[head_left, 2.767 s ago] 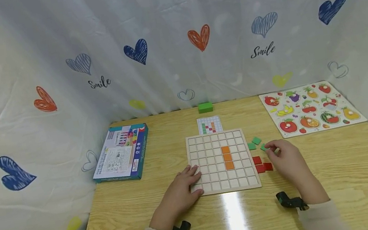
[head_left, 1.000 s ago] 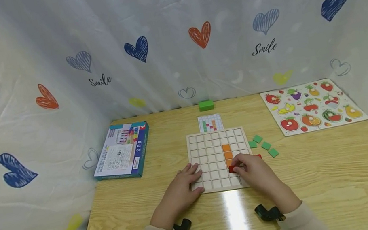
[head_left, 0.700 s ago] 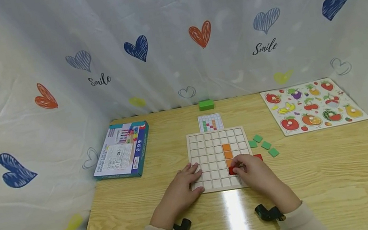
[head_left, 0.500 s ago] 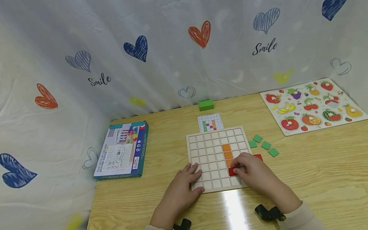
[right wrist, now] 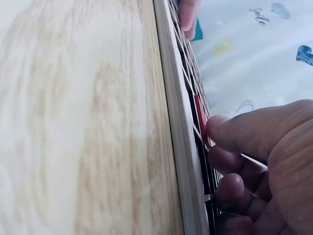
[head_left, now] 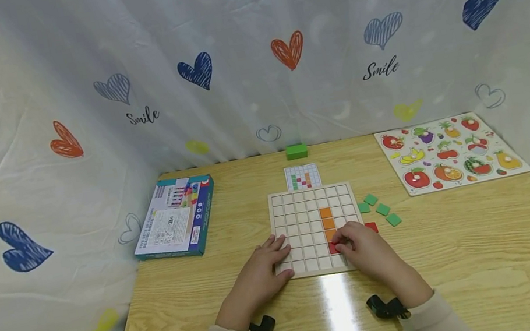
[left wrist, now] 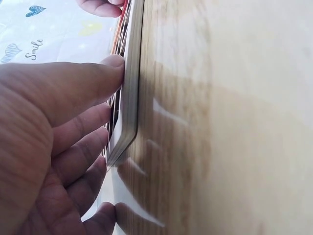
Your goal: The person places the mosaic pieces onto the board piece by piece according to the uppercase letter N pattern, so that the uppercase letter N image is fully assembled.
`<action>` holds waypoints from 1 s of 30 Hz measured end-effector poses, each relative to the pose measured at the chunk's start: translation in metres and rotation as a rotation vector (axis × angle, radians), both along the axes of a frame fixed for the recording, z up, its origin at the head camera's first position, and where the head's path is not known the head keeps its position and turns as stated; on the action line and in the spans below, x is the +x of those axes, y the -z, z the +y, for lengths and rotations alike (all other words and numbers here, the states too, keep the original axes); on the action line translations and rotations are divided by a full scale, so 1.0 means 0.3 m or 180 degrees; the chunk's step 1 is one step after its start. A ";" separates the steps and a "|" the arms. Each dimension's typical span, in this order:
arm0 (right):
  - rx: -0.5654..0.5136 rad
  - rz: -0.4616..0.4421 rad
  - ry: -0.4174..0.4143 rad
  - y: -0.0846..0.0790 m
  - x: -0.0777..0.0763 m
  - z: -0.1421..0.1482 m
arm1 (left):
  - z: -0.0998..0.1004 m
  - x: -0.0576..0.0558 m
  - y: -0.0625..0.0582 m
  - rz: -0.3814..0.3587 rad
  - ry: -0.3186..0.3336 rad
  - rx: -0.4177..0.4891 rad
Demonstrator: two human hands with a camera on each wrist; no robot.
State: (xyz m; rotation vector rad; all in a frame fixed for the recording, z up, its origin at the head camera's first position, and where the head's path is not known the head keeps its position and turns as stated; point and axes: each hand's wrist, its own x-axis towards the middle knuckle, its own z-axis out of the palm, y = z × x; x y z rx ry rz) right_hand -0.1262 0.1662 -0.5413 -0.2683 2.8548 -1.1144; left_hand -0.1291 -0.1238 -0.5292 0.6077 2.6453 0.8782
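Observation:
On the table lies a pale wooden grid board (head_left: pixel 290 208). My left hand (head_left: pixel 258 273) rests on its left edge, fingers spread, the thumb near the front corner. Three orange tiles (head_left: pixel 328 223) fill cells of one column. Just below them a red tile (head_left: pixel 333 248) lies in a cell, and my right hand (head_left: pixel 371 247) pinches its right side. The right wrist view shows the thumb against that red tile (right wrist: pixel 201 115), with the other fingers curled. My right hand hides the board's lower right part. Several green tiles (head_left: pixel 383 209) and another red tile (head_left: pixel 371 227) lie right of the board.
A printed pattern card (head_left: pixel 302 176) touches the board's far edge, with a green block (head_left: pixel 296 151) behind it. At the left is a blue boxed set (head_left: pixel 173 219). A fruit puzzle board (head_left: pixel 455 186) lies at the far right, before a curtain.
My right hand has left the green tiles and brought a red tile left onto the board. That tile has gone down flat into the cell below the orange ones. My left hand stays put.

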 end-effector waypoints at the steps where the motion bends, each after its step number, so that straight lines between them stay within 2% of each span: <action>1: -0.0022 0.0009 0.0019 -0.001 0.002 0.001 | 0.000 0.001 0.000 -0.0015 -0.0011 0.0005; 8: -0.0213 0.0219 0.0300 -0.037 0.005 0.054 | 0.000 0.001 0.003 -0.0020 -0.0018 0.0004; 13: -0.0032 0.0215 0.0533 -0.062 -0.006 0.140 | -0.002 0.002 0.003 -0.0028 -0.0022 0.0032; 19: 0.0266 -0.0015 0.0472 -0.063 -0.015 0.221 | -0.006 0.004 0.008 -0.0032 -0.0028 0.0029; 23: 0.0292 -0.0158 0.0372 -0.050 -0.013 0.238 | -0.006 0.005 0.005 -0.0031 -0.0022 0.0052; 30: 0.0278 -0.0235 0.0331 -0.033 -0.015 0.236 | -0.006 0.006 0.006 -0.0038 -0.0027 0.0050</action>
